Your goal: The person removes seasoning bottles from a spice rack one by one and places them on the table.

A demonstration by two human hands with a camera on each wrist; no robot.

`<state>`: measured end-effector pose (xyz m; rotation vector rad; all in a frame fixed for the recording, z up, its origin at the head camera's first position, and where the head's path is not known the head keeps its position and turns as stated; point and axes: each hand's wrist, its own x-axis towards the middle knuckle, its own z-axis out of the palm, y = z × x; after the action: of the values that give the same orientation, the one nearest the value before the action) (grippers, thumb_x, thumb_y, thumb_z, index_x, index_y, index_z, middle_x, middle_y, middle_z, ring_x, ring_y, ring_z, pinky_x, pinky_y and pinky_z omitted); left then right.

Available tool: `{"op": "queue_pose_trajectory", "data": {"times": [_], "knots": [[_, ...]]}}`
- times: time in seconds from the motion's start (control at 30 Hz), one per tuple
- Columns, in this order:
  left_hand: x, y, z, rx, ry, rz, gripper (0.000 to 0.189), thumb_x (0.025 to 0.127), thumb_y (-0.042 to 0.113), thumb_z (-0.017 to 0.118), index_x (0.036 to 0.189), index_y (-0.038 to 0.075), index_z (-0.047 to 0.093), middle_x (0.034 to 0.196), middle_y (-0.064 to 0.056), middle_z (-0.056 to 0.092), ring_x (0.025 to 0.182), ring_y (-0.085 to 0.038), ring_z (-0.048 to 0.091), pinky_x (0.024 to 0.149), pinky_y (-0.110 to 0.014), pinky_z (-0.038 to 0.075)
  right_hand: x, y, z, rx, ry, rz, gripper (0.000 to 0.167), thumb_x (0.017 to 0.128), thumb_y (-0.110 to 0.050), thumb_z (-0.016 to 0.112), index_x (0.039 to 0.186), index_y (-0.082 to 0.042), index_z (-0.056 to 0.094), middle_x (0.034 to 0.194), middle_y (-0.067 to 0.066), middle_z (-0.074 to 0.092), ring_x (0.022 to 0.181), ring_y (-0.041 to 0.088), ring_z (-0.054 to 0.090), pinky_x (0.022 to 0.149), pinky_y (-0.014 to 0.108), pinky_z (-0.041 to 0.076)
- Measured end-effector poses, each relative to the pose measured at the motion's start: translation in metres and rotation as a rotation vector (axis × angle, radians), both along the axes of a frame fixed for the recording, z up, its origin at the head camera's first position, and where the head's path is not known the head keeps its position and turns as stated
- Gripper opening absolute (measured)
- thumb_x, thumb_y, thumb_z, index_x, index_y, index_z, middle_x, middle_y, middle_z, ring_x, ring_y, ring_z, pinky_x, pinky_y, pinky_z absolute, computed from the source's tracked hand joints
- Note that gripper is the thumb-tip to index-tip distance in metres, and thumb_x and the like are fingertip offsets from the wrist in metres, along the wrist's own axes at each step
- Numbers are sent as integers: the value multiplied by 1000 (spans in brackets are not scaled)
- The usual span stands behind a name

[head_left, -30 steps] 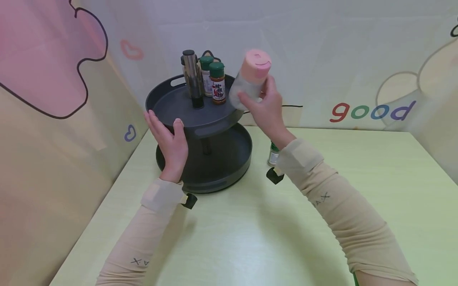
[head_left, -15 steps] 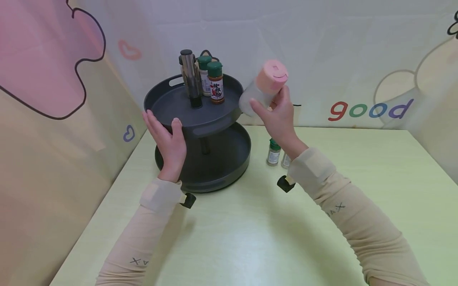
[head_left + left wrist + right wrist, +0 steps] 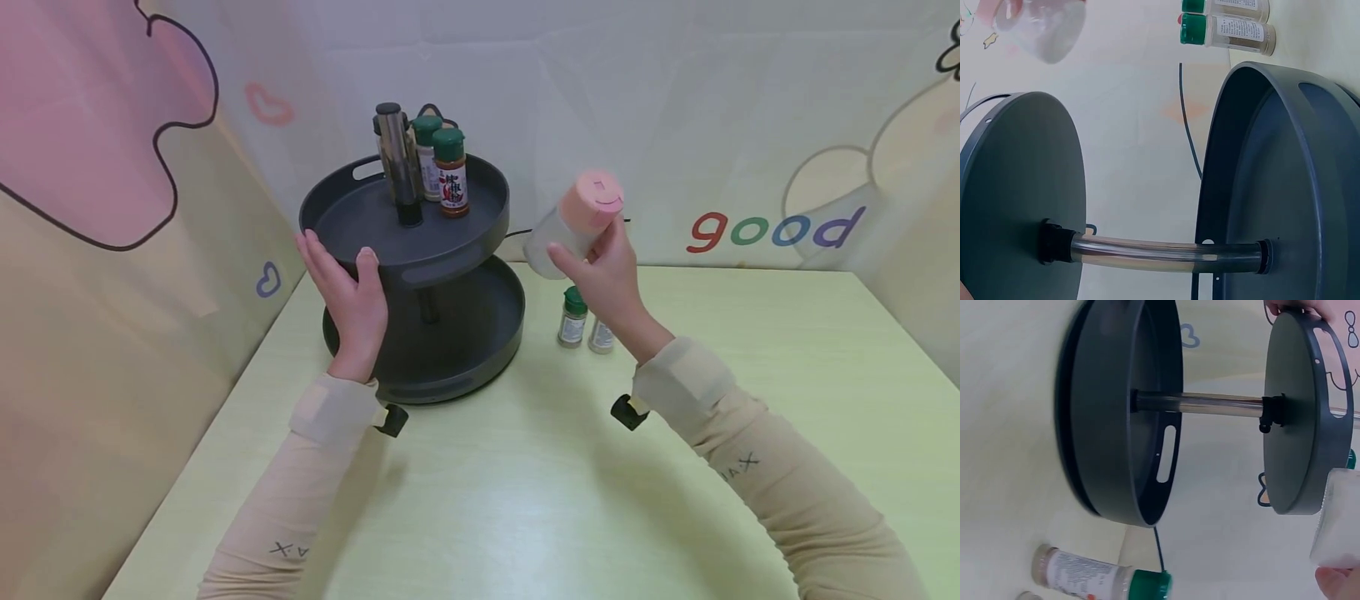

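Observation:
My right hand (image 3: 606, 279) grips a clear bottle with a pink lid (image 3: 592, 200), tilted in the air to the right of a dark two-tier rack (image 3: 450, 387). In the right wrist view only part of the clear bottle (image 3: 1340, 519) shows, with a thumb against it. My left hand (image 3: 351, 304) rests its straight fingers against the left front rim of the upper tier. On that tier stand a spice jar with a green lid and red-brown contents (image 3: 453, 179), another green-lidded jar (image 3: 428, 167) behind it, and the metal centre pole (image 3: 397, 167).
Two small spice jars stand on the table right of the rack: one green-lidded jar (image 3: 572, 321) and a second jar (image 3: 602, 336) partly hidden by my right hand. A dark cable (image 3: 1188, 125) runs behind the rack. A printed backdrop (image 3: 675, 125) closes off the far side.
My right hand has carried the pink-lidded bottle from beside the upper tier rightward and down, tilting it more. The jars on the table have come into view. My left hand stays at the rim.

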<state>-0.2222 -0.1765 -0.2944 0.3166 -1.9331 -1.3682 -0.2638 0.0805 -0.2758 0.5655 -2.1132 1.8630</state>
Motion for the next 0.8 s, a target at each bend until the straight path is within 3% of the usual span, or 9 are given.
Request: {"op": "queue_pose_trajectory", "data": {"times": [0.4, 0.8], "knots": [[-1, -1, -1, 0, 10, -1, 70, 87, 32, 40, 143, 9, 5, 149, -4, -4, 137, -12, 0, 112, -30, 6, 7, 17, -28, 169, -110, 29, 62, 79, -12, 63, 129, -7, 28, 130, 11, 43, 120, 23, 43, 101, 39, 35], [-1, -2, -1, 1, 7, 1, 70, 87, 33, 40, 143, 9, 6, 150, -4, -3, 137, -12, 0, 112, -31, 6, 7, 33, -45, 308, -228, 45, 69, 78, -19, 66, 132, -7, 24, 129, 13, 41, 117, 27, 41, 99, 45, 35]]}}
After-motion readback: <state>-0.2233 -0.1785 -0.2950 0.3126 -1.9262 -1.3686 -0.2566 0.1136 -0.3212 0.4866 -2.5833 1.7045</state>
